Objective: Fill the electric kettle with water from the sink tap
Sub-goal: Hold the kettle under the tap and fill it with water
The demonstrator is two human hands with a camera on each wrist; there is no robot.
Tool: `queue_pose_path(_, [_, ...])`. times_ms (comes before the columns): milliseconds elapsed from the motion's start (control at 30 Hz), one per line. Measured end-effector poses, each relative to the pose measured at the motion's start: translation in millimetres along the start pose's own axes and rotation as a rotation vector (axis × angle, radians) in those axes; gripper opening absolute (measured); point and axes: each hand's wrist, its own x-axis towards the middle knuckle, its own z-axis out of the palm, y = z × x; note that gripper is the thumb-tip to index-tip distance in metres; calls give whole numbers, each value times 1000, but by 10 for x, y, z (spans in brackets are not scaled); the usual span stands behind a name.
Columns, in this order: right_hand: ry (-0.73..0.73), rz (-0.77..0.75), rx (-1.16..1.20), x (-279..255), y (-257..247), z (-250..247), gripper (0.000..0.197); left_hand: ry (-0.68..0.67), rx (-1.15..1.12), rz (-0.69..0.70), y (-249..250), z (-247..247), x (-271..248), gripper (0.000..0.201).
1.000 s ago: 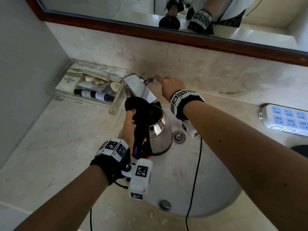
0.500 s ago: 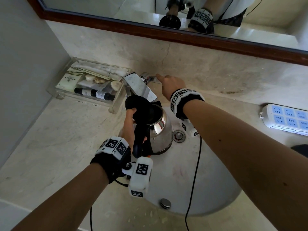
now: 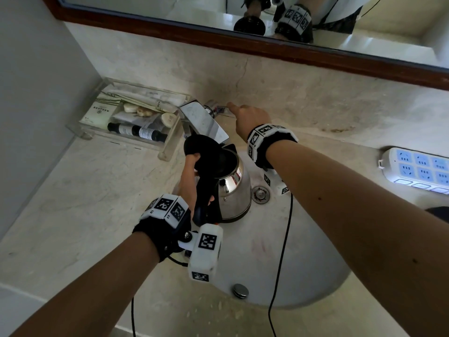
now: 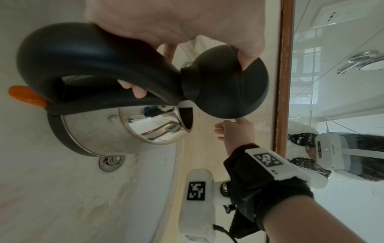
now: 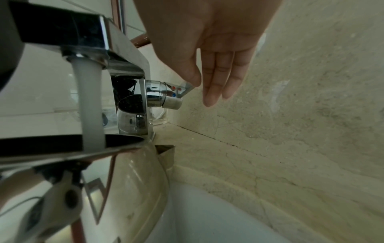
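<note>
A steel electric kettle (image 3: 233, 190) with a black handle stands tilted in the white sink (image 3: 255, 251), its black lid (image 3: 201, 149) flipped open. My left hand (image 3: 192, 176) grips the handle, with the thumb up against the lid (image 4: 224, 82). The kettle's mouth sits under the chrome tap (image 3: 204, 120). In the right wrist view a stream of water (image 5: 89, 102) runs from the tap (image 5: 93, 37) into the kettle (image 5: 124, 180). My right hand (image 3: 247, 117) reaches to the tap lever (image 5: 176, 90), fingers straight, one fingertip touching the lever's end.
A clear tray (image 3: 170, 152) of toiletries stands left of the tap against the wall. A white power strip (image 3: 420, 169) lies on the counter at right. A wood-framed mirror (image 3: 243, 45) hangs above. The drain (image 3: 260, 194) lies beside the kettle, and a black cable (image 3: 279, 263) crosses the basin.
</note>
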Motion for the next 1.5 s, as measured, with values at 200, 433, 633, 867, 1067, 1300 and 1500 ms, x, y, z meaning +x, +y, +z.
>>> queue_pose_path(200, [-4, 4, 2, 0, 0, -3, 55, 9, -20, -17, 25, 38, -24, 74])
queue_pose_path(433, [-3, 8, 3, -3, -8, -2, 56, 19, 13, 29, 13, 51, -16, 71])
queue_pose_path(633, [-4, 7, 4, -7, -3, -7, 55, 26, 15, -17, 20, 44, -7, 76])
queue_pose_path(867, [-3, 2, 4, -9, -10, -5, 56, -5, 47, 31, 0, 18, -3, 74])
queue_pose_path(1067, [-8, 10, 8, -2, -11, -7, 58, 0, 38, 49, -8, 15, -8, 88])
queue_pose_path(1300, [-3, 13, 3, -11, -27, -8, 57, 27, 22, 21, -18, 15, 8, 99])
queue_pose_path(1500, [-5, 13, 13, -13, -18, -14, 57, 20, 38, 22, -20, 6, 43, 81])
